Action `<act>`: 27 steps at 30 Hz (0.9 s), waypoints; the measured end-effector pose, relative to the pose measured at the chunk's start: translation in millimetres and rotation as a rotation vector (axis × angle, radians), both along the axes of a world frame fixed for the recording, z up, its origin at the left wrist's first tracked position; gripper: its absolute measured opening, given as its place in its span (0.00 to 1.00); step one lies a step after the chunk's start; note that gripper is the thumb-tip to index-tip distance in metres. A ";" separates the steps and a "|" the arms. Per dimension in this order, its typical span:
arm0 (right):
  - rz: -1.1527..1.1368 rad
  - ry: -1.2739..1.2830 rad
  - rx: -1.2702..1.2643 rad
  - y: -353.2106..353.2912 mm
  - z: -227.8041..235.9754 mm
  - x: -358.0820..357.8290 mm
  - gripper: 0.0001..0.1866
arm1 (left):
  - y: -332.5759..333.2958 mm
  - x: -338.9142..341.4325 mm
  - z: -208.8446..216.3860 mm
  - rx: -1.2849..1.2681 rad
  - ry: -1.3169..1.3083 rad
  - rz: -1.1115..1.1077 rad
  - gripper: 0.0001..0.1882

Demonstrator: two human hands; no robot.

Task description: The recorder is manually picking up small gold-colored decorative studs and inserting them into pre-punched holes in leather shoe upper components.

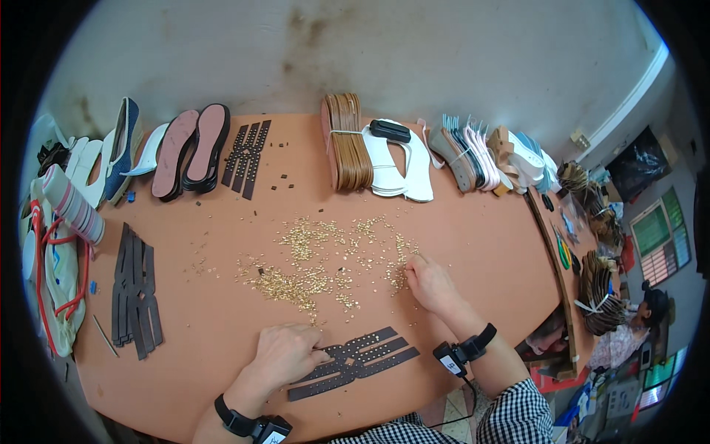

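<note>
A dark strappy shoe upper, dotted with gold studs along its straps, lies flat near the table's front edge. My left hand is closed at its left end, with fingertips on the straps. My right hand is farther off, at the right edge of the scattered gold studs. Its thumb and fingers are pinched together low over the tabletop. Whatever is between those fingertips is hidden or too small to make out. Each wrist wears a black strap with a small box.
Plain dark uppers lie stacked at the left, by a striped cup. Another studded upper, pink-topped soles, a bundle of brown soles and white sole shapes line the back. A wooden edge borders the right.
</note>
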State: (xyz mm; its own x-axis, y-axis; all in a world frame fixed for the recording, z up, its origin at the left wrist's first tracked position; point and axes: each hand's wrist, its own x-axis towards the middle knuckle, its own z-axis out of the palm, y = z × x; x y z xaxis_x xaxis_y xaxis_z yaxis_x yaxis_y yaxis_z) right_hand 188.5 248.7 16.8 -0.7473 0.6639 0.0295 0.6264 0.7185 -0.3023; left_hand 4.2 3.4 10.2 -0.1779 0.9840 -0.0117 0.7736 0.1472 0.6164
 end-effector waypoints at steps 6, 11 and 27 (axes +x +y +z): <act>0.064 -0.034 0.054 4.2 -1.1 -1.6 0.07 | 0.0 0.3 -0.8 -0.003 -0.005 0.002 0.14; 0.078 -0.269 0.072 6.2 8.1 -8.6 0.08 | 1.2 -0.2 6.3 -0.068 -0.007 -0.013 0.14; 0.237 -0.477 0.359 0.2 12.9 -15.2 0.08 | -0.7 3.0 1.8 -0.046 0.028 0.019 0.14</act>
State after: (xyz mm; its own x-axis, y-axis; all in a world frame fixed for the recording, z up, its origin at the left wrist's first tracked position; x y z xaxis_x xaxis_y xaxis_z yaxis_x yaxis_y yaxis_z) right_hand 173.3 248.9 29.7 -0.8585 0.4894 -0.1533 0.4440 0.8588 0.2555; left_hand 7.3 2.7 12.0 -0.1976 0.9789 -0.0520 0.7872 0.1901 0.5867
